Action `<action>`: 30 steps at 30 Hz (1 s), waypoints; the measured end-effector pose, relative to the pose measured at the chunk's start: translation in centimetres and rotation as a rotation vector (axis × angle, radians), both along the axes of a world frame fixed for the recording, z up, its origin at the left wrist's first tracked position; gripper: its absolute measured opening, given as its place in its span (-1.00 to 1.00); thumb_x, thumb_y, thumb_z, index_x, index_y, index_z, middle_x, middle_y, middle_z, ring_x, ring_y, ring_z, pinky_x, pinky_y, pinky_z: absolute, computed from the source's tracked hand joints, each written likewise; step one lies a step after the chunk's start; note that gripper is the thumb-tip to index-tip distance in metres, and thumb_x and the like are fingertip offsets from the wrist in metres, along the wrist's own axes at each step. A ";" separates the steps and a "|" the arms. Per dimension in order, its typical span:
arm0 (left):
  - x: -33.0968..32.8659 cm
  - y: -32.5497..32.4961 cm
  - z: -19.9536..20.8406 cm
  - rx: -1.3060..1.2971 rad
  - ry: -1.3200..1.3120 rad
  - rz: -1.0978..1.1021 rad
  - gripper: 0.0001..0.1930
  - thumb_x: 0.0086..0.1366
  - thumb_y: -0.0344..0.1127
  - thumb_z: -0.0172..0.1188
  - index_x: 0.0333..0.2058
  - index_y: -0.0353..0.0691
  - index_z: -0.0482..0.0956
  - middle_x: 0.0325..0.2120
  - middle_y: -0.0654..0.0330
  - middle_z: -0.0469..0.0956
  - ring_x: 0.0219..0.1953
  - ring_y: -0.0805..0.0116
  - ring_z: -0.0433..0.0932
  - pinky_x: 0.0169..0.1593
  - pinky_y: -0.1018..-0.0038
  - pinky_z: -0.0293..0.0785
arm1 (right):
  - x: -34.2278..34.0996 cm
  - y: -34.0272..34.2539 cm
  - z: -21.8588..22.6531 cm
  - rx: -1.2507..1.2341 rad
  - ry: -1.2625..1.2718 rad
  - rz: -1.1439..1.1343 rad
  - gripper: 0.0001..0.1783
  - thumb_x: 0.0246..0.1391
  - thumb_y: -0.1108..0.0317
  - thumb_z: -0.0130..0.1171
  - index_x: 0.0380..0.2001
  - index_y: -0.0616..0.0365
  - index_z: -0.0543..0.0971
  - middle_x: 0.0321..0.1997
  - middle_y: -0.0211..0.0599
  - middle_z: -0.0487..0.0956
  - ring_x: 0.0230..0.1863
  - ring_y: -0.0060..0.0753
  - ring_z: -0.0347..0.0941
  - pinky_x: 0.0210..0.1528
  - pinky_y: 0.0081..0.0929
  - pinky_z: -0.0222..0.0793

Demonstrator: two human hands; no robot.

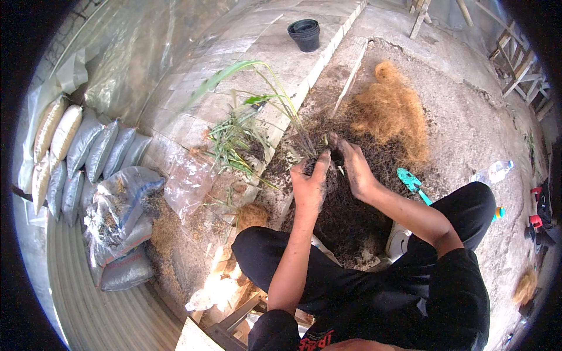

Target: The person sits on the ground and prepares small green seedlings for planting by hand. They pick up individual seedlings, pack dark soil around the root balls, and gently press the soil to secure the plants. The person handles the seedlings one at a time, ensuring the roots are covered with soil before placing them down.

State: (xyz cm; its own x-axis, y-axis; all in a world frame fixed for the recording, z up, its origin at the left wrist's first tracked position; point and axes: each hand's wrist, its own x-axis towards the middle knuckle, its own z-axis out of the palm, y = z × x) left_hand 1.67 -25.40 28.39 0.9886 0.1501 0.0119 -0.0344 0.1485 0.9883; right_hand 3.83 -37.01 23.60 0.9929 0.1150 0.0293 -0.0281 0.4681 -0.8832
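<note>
The leafy plant (291, 111) leans between 11 and 12 o'clock from the lap (363, 289), the left hand (310, 182) curled at its base, grip unclear, the right hand (356, 168) open beside it; light, even pressure should spare the stems. Red lettering marks the black shirt (404, 324), reddish print a grey sack (130, 272) at 9 o'clock.

Black pots (304, 40) are standing toward the far edge of the floor (462, 99); stuffed bags (103, 151) are lining its left, a clear bottle (499, 171) lying near its right.
</note>
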 end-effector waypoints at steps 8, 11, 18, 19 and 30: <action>0.4 1.4 0.1 0.040 0.295 -0.300 -0.66 0.17 -0.16 0.26 -0.28 -0.39 0.55 -0.47 0.22 0.56 -0.47 0.48 0.50 -0.34 0.50 0.45 | 0.6 -2.5 5.3 -0.195 0.213 0.406 -0.34 0.27 -0.02 -0.12 0.31 0.12 0.16 0.35 -0.23 0.20 0.37 -0.35 0.04 0.37 -0.36 -0.12; 0.1 0.8 -0.5 -0.085 0.353 -0.434 -0.73 0.16 -0.18 0.23 -0.31 -0.28 0.57 -0.51 0.22 0.56 -0.56 0.41 0.54 -0.54 0.48 0.46 | 1.3 -3.5 5.1 0.058 0.348 0.471 -0.50 0.23 0.04 -0.03 0.15 0.04 0.40 0.10 -0.24 0.49 0.13 -0.25 0.39 0.15 -0.18 0.31; -0.3 0.2 -1.4 -0.048 0.507 -0.471 -0.74 0.15 -0.17 0.27 -0.41 -0.28 0.54 -0.60 0.23 0.52 -0.67 0.42 0.48 -0.58 0.50 0.41 | 7.3 -4.8 3.6 0.534 0.508 0.239 -0.74 0.21 0.23 0.01 -0.07 0.01 0.50 -0.49 -0.38 0.48 -0.42 -0.39 0.46 -0.21 -0.31 0.44; -0.2 0.2 -1.5 -0.038 0.494 -0.499 -0.71 0.15 -0.15 0.29 -0.42 -0.30 0.54 -0.60 0.24 0.52 -0.66 0.46 0.48 -0.55 0.51 0.41 | 7.9 -5.3 3.9 0.545 0.480 0.229 -0.76 0.21 0.22 0.01 -0.12 0.02 0.50 -0.52 -0.42 0.45 -0.47 -0.44 0.39 -0.28 -0.36 0.38; 0.9 -1.4 -2.4 -0.070 0.536 -0.356 -0.47 0.23 0.20 0.11 -0.42 -0.25 0.56 -0.64 0.26 0.50 -0.62 0.45 0.49 -0.49 0.51 0.45 | 11.6 -7.9 5.2 0.596 0.328 0.304 -0.75 0.21 0.14 -0.02 -0.51 -0.04 0.37 -0.73 -0.66 0.17 -0.68 -0.67 0.07 -0.59 -0.62 -0.01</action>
